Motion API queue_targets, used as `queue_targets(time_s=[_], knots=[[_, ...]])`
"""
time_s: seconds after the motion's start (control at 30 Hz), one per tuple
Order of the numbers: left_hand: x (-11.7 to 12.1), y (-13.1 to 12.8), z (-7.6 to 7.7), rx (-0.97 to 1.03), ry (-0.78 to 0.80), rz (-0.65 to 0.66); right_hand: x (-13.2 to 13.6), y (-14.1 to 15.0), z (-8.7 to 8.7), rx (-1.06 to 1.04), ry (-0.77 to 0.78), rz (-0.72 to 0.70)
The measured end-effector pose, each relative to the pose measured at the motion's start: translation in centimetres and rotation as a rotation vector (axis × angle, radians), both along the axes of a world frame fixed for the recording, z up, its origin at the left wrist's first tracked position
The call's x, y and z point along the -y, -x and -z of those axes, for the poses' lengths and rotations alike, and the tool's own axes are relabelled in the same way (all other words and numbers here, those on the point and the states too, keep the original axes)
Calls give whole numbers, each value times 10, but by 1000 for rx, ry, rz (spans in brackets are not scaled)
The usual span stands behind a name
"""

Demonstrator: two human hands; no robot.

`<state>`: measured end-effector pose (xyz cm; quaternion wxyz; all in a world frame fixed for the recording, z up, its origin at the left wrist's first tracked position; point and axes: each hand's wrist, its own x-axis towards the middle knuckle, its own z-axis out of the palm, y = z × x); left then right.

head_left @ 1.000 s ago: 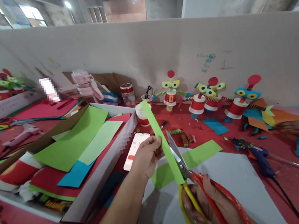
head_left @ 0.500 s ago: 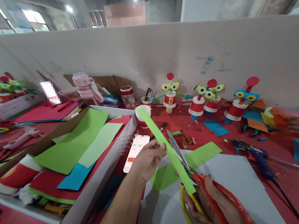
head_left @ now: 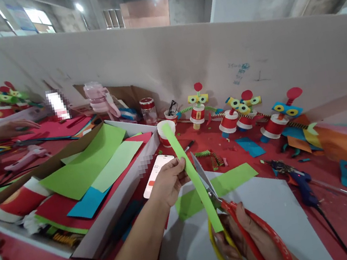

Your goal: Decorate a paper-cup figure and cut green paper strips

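Note:
A long, narrow green paper strip [head_left: 193, 176] is pinched between the thumb and fingers of my left hand [head_left: 171, 179]. Its far end overlaps a white paper cup in the view. My right hand [head_left: 246, 238] grips a pair of scissors [head_left: 229, 207] with one red and one yellow handle loop. The blades are parted and point away from me, just right of the strip. Below them, a wider green paper piece [head_left: 234, 177] lies across a large white sheet [head_left: 273, 202].
To my left, a cardboard box [head_left: 121, 202] holds coloured paper and a cup. A phone [head_left: 158, 175] lies beside it. Cup figures [head_left: 197, 112] stand along the partition. A glue gun [head_left: 299, 184] rests at right. Another person's hands [head_left: 9, 130] are at far left.
My left hand has shifted slightly left with the strip, whose near end has swung left and down. The co-worker's hand at right has left view; one at left reaches further in.

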<state>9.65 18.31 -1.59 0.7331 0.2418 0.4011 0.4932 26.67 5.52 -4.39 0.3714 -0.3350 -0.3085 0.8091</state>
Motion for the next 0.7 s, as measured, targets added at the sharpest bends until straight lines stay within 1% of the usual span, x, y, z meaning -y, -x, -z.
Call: queue_targets(time_s=[0.1, 0.17, 0.43, 0.47, 0.53, 0.63, 0.7], knots=[[-4, 4, 2, -3, -12, -8, 1, 0, -3, -31, 4, 25], [-5, 6, 3, -1, -26, 18, 1, 0, -5, -25, -23, 16], [3, 4, 4, 31, -81, 230, -1, -1, -8, 7, -83, 12], [3, 4, 3, 40, -92, 232, -2, -1, -8, 2, -91, 0], [3, 3, 2, 69, -104, 183, -3, 0, -8, -9, -101, -14], [2, 2, 1, 105, -75, 80, -2, 2, -7, 10, -113, 6], [2, 2, 0, 91, -47, 52, 0, 4, -7, 37, -94, 36]])
